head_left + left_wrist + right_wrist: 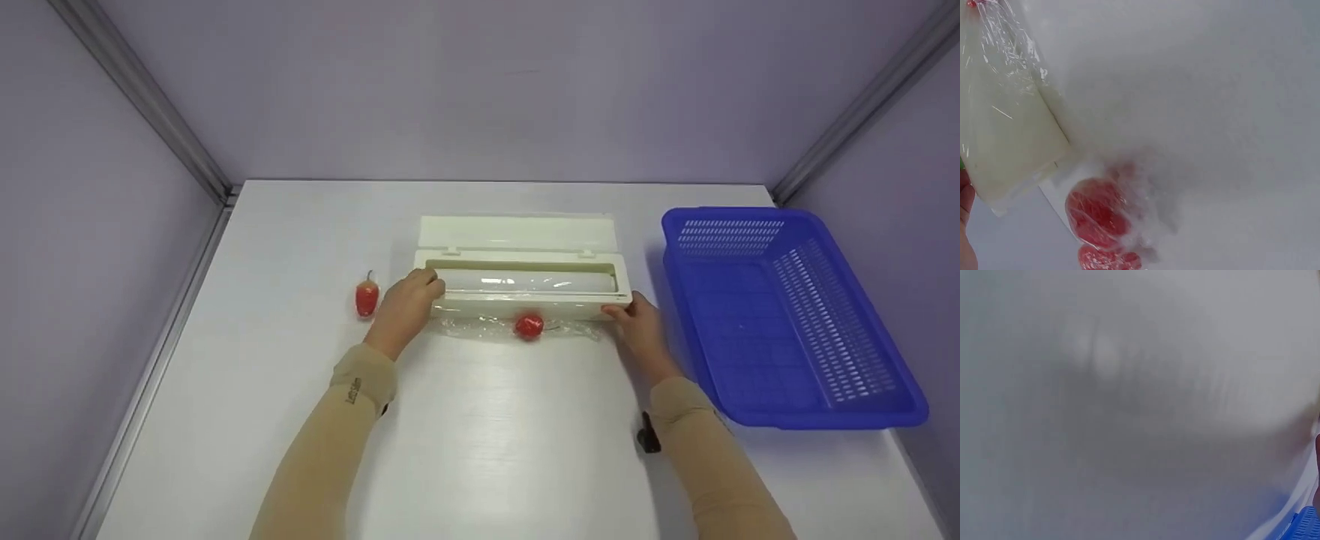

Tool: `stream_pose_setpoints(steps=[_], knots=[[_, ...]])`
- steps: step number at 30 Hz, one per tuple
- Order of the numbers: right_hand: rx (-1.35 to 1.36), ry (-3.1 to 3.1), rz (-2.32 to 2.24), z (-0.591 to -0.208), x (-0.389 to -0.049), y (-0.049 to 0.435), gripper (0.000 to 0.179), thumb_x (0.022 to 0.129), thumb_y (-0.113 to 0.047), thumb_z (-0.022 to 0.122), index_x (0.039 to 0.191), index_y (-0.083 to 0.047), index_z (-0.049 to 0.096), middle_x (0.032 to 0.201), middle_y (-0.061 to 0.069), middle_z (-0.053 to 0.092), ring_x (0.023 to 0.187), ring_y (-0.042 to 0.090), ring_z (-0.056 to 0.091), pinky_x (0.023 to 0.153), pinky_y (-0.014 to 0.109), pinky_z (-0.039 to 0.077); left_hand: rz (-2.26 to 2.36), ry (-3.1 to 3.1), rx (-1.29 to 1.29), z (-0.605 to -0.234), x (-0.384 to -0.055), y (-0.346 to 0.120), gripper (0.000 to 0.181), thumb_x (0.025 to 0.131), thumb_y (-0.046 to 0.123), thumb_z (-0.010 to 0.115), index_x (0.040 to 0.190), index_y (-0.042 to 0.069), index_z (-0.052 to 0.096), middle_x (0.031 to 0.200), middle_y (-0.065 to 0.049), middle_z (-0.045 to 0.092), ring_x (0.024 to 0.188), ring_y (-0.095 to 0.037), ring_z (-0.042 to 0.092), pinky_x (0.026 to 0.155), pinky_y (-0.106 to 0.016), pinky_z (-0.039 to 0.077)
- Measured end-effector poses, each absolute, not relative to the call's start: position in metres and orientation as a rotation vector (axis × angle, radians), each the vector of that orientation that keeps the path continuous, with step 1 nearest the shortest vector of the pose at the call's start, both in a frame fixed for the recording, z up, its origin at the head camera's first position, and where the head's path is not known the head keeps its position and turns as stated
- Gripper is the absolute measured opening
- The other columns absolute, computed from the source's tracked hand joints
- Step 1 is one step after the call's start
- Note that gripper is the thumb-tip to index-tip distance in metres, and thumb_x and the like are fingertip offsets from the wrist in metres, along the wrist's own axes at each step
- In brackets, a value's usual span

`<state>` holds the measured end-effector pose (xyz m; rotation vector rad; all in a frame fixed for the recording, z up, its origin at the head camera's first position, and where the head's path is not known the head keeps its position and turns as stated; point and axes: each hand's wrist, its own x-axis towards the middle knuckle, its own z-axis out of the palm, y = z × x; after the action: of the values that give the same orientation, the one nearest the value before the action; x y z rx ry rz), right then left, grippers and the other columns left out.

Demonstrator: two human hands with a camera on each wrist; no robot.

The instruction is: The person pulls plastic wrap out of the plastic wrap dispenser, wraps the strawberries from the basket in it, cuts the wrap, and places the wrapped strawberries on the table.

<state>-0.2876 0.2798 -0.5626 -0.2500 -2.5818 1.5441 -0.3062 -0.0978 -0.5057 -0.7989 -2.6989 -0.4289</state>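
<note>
A white cling film dispenser (525, 307) lies across the middle of the table, lid (517, 233) folded back, with a film roll (517, 281) inside. My left hand (409, 304) grips its left end, fingers curled over the front wall. At the front right corner my right hand (637, 322) pinches the box between thumb and fingers. Crumpled clear film (472, 328) hangs along the front edge, where a round red pepper-like piece (529, 325) with a thin stem sits against it. Beside my left hand stands another red pepper-like piece (367, 298), wrapped in film (1098, 214).
A blue plastic basket (739, 322) with slotted sides stands to the right, close to my right forearm. Pale walls (480, 90) enclose the white table (487, 435) at the back and both sides. The right wrist view shows mostly blurred tabletop (1129, 410).
</note>
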Motion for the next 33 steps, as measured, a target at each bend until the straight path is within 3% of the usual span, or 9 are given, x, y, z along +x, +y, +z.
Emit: stream_pose_setpoints(steps=[14,18,20,23,26,30,33], knots=[[-0.268,-2.615,1.516,-0.564,-0.286,0.278,0.047,0.081,-0.033,0.063,0.11,0.003,0.057,0.109,0.02,0.064,0.086,0.004,0.054,0.073,0.013,0.044,-0.45,-2.742,-0.748,-0.505,-0.301,-0.12,0.018,0.084,-0.008,0.051,0.088,0.007,0.059,0.094,-0.007,0.056,0.085,-0.021,0.051,0.076,-0.032,0.05],[-0.257,-2.583,1.557,-0.563,-0.286,0.28,0.045,0.082,-0.029,0.064,0.111,0.005,0.055,0.113,0.023,0.062,0.087,-0.002,0.053,0.075,0.01,0.044,-0.414,-2.692,-0.715,-0.506,-0.301,-0.119,0.015,0.083,-0.006,0.054,0.086,0.007,0.061,0.092,-0.007,0.057,0.082,-0.023,0.053,0.073,-0.034,0.049],[-0.25,-2.56,1.591,-0.562,-0.287,0.278,0.042,0.082,-0.024,0.065,0.111,0.006,0.055,0.113,0.025,0.062,0.084,-0.005,0.053,0.074,0.009,0.044,-0.314,-2.646,-0.676,-0.508,-0.298,-0.115,0.012,0.083,-0.003,0.056,0.088,0.006,0.061,0.098,-0.009,0.058,0.088,-0.025,0.055,0.078,-0.036,0.049],[-0.267,-2.554,1.6,-0.562,-0.287,0.279,0.04,0.083,-0.021,0.065,0.11,0.006,0.054,0.113,0.025,0.062,0.084,-0.005,0.053,0.074,0.009,0.044,-0.167,-2.584,-0.675,-0.514,-0.288,-0.096,0.015,0.083,0.003,0.058,0.097,0.006,0.061,0.113,-0.012,0.056,0.104,-0.028,0.053,0.091,-0.038,0.045],[-0.268,-2.583,1.576,-0.562,-0.286,0.281,0.043,0.083,-0.024,0.063,0.112,0.006,0.053,0.115,0.024,0.061,0.094,0.006,0.058,0.08,0.016,0.047,-0.126,-2.57,-0.819,-0.518,-0.274,-0.066,0.023,0.086,0.008,0.055,0.109,0.009,0.06,0.125,-0.011,0.054,0.116,-0.027,0.049,0.102,-0.038,0.039],[-0.258,-2.593,1.6,-0.562,-0.287,0.281,0.046,0.084,-0.027,0.062,0.115,0.005,0.052,0.118,0.023,0.06,0.108,0.024,0.057,0.091,0.03,0.048,-0.19,-2.611,-1.092,-0.523,-0.262,-0.025,0.028,0.092,0.009,0.048,0.118,0.012,0.058,0.129,-0.005,0.054,0.12,-0.021,0.05,0.105,-0.033,0.039],[-0.28,-2.587,1.624,-0.563,-0.286,0.279,0.044,0.084,-0.027,0.062,0.114,0.004,0.052,0.119,0.021,0.06,0.109,0.024,0.056,0.092,0.029,0.048,-0.152,-2.638,-1.175,-0.531,-0.259,-0.001,0.031,0.095,0.012,0.045,0.124,0.012,0.055,0.131,-0.003,0.052,0.122,-0.018,0.05,0.102,-0.03,0.042]])
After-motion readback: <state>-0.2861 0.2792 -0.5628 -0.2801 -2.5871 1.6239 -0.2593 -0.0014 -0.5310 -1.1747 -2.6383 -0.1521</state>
